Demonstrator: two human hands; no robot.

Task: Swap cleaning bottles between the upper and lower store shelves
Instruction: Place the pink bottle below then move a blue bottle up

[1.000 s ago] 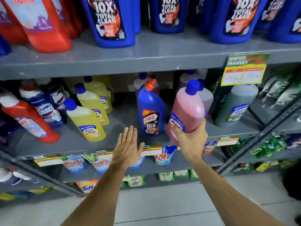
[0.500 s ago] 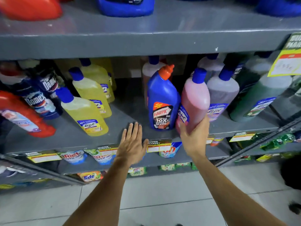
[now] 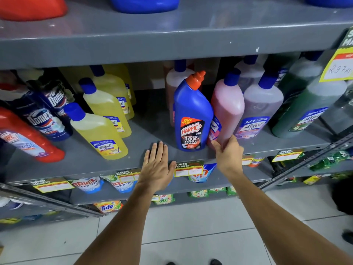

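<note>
On the lower shelf (image 3: 149, 129), near its front edge, stood the pink bottle (image 3: 228, 106), gripped low at its base by the right hand (image 3: 228, 155), thumb on the near face, the other fingers hidden behind the bottle. Pressed against its left side, the blue Harpic bottle (image 3: 192, 113); just beside its right, a lilac bottle (image 3: 261, 108). Could not tell whether the pink base sat flat on the shelf, being covered by the hand and the Harpic. Hovering flat over the front edge, the left hand (image 3: 157, 166), fingers straight and held together, holding nothing. Behind it, a bare stretch of shelf between the Harpic and the yellow bottles (image 3: 99, 129) toward the left end. Cut off by the top of the view, the bottles on the upper shelf (image 3: 172, 41): only a red base (image 3: 32, 7) and a blue base (image 3: 145, 3) seen. Blurred and slanted at the far left, the Domex bottles (image 3: 44, 115); partly covered by a price tag (image 3: 338, 67) at the right end, a green bottle (image 3: 303, 109).
</note>
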